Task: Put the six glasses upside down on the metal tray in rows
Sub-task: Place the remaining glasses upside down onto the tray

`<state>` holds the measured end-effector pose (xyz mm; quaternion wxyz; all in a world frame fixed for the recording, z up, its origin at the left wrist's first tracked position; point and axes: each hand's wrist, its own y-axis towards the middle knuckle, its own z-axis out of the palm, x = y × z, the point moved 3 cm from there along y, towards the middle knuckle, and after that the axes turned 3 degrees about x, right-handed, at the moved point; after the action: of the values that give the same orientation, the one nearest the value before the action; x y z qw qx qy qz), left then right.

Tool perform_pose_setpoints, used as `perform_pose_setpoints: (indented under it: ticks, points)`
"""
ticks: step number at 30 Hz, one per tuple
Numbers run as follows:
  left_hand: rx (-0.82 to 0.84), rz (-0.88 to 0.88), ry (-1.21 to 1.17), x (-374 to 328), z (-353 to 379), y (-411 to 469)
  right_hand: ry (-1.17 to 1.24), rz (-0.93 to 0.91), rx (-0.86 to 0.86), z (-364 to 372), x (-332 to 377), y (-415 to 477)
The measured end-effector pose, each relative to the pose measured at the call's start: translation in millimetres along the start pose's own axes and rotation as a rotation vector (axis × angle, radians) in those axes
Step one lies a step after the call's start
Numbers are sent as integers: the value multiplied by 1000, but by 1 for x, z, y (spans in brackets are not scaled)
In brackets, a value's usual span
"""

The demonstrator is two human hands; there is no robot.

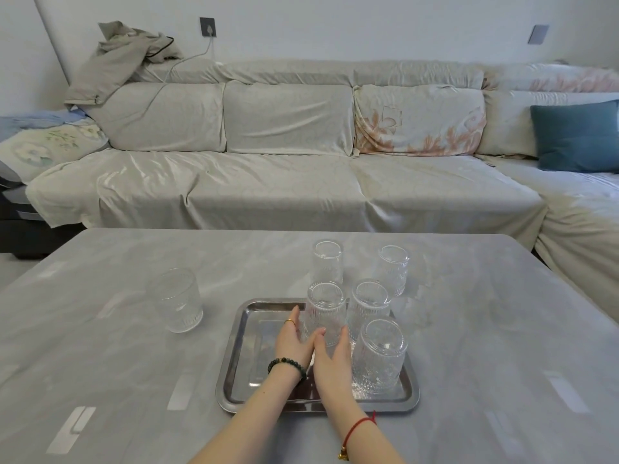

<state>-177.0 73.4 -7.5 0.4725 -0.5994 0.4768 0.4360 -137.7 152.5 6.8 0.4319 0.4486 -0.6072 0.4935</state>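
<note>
A shiny metal tray [259, 349] lies on the grey table in front of me. Three ribbed clear glasses stand upside down on it: one at the back middle [326, 306], one to its right [370, 301], and one at the front right [380, 358]. My left hand [293, 341] presses against the left side of the back middle glass, and my right hand [330, 358] wraps its lower part from the front. Behind the tray, two more glasses [328, 261] [393, 267] stand on the table. A sixth glass [177, 299] stands alone at the left.
The table [485, 329] has a grey patterned cloth and its far edge meets a long covered sofa [284, 182]. A blue cushion [576, 135] sits at the right, and a jacket [124, 58] lies on the sofa back at the left.
</note>
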Motion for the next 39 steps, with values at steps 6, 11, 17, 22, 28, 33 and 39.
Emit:
perform_pose_setpoints:
  ticks: [6, 11, 17, 22, 28, 33, 39]
  points:
    - [23, -12, -28, 5, 3, -1, -18, 2, 28, -2, 3, -2]
    - [21, 51, 49, 2, -12, -6, 36, 61, 5, 2, 0, -6]
    - [-600, 246, 135, -21, -115, -21, 55, 74, -61, 29, -3, -27]
    - [-754, 67, 337, -21, -198, -2, 80, -20, 8, 44, 4, -31]
    - [-619, -98, 67, -1, -218, 30, 27, -32, 100, 51, 1, -25]
    - [-719, -81, -36, 5, -218, 25, 104, 46, 214, 61, 3, -24]
    - [-435, -65, -729, 0, -174, -12, 554, 241, 429, 99, 19, -32]
